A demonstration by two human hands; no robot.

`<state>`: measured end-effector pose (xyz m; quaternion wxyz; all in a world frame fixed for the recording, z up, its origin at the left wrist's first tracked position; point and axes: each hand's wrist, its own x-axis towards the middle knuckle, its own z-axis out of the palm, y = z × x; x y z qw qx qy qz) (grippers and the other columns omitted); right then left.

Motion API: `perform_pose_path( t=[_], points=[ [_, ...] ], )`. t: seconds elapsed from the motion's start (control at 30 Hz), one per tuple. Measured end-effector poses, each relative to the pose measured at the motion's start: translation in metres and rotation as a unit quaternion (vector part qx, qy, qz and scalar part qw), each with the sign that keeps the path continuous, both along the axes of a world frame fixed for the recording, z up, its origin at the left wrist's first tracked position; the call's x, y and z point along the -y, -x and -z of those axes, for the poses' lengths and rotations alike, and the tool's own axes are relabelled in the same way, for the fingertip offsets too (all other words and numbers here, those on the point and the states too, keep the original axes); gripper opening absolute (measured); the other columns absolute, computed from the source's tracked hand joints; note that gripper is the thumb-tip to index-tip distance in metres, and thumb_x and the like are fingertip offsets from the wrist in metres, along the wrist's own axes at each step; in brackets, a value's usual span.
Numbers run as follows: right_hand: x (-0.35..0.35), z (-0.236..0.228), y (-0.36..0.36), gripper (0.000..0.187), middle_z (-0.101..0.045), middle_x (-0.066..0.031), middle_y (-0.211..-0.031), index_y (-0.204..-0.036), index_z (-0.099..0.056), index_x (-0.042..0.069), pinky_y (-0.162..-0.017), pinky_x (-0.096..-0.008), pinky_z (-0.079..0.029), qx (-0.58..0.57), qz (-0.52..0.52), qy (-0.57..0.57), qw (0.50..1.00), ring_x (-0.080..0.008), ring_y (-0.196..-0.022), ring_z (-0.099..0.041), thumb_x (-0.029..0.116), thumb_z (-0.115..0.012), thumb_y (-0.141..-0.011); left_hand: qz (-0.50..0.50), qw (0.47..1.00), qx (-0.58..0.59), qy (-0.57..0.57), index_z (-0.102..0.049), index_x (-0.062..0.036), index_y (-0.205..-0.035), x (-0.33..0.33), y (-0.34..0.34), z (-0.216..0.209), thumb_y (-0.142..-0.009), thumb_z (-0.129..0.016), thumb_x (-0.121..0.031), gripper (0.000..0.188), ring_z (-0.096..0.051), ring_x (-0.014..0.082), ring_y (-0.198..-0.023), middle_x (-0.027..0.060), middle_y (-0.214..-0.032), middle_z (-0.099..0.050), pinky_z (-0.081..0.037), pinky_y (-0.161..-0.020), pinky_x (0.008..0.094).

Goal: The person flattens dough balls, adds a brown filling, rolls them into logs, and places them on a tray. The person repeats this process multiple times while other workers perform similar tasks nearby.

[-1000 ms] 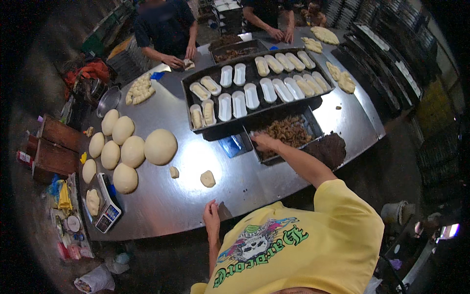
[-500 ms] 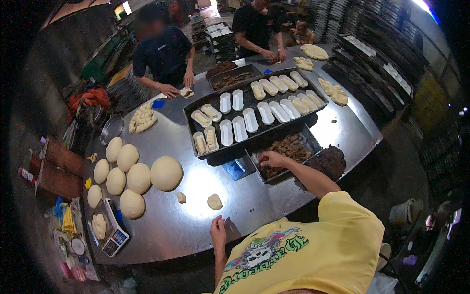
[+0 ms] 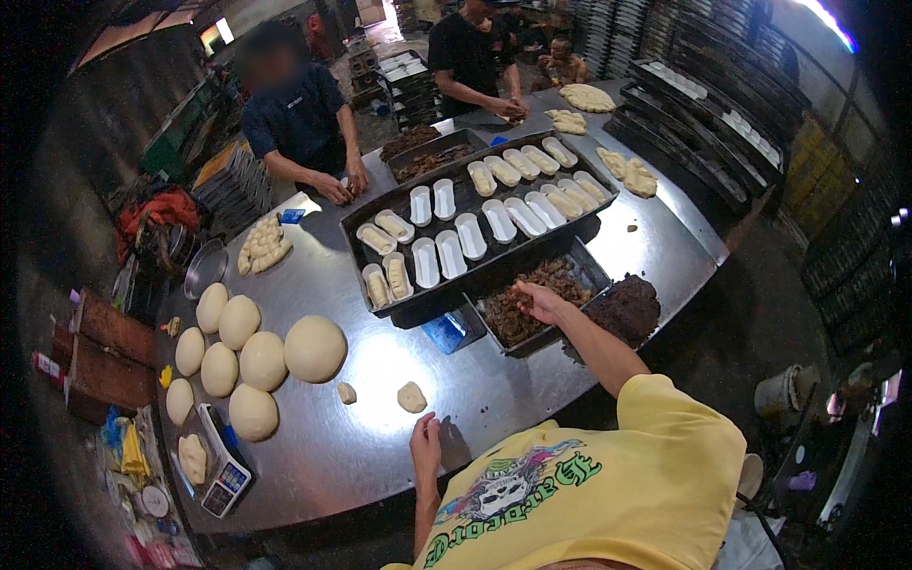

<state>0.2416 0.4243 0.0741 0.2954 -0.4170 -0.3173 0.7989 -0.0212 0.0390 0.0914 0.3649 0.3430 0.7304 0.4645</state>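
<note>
My right hand (image 3: 541,302) reaches into a dark metal tray (image 3: 598,275) of brown, shredded filling (image 3: 553,275). Its fingers are closed around some of that filling. My left hand (image 3: 426,442) holds nothing at the near edge of the steel table, its fingers loosely stretched toward a flattened round of dough (image 3: 411,398). A small lump of dough (image 3: 347,392) lies left of that round. Beside the filling tray sits a mound of dark brown paste (image 3: 624,311).
A large black baking tray (image 3: 353,249) holds several white paper cups, some with shaped dough. Several dough balls (image 3: 315,349) and a digital scale (image 3: 225,475) sit at left; a blue scraper (image 3: 444,333) lies by the tray. Two co-workers (image 3: 296,123) handle dough across the table.
My right hand has moved slightly within the filling tray, and its fingers have closed on filling. The left hand stays by the dough round. The whole view has shifted a little.
</note>
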Motion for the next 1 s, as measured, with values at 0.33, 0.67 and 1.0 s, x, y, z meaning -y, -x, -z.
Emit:
perform_pose_path(
  t=[0.33,0.67,1.0],
  points=[
    [0.012,-0.021,0.016,0.017,-0.069,-0.003,-0.09,-0.108,-0.065,0.008,-0.054,-0.0261,-0.047,0.23,-0.035,-0.178,0.956,-0.01,-0.066,-0.059,0.023,-0.065,-0.101,0.051,0.992,-0.112,0.008,-0.063,-0.0044,-0.132,-0.011,0.046,0.02,-0.1,-0.057,-0.02,0.036,-0.061,0.0351,-0.11,0.0203,-0.124,-0.064,-0.049,-0.096,0.0446],
    [0.032,-0.041,0.029,0.019,-0.061,-0.0019,-0.083,-0.106,-0.063,0.005,-0.058,-0.0298,-0.048,0.273,0.022,-0.247,0.929,-0.0108,-0.064,-0.057,0.023,-0.063,-0.102,0.166,0.959,-0.23,0.0,-0.059,-0.0023,-0.136,-0.001,0.065,0.05,-0.098,-0.058,-0.021,0.042,-0.055,0.0428,-0.119,0.0253,-0.132,-0.058,-0.044,-0.103,0.0492],
    [0.178,-0.036,0.164,0.027,-0.064,-0.0037,-0.098,-0.12,-0.063,0.003,-0.074,-0.026,-0.05,0.129,-0.275,-0.133,0.943,-0.0102,-0.08,-0.058,0.024,-0.06,-0.104,0.168,0.927,-0.332,0.037,-0.055,-0.0064,-0.141,0.002,0.069,0.049,-0.096,-0.06,-0.022,0.047,-0.042,0.0402,-0.135,0.011,-0.147,-0.052,-0.036,-0.11,0.0544]
  ],
)
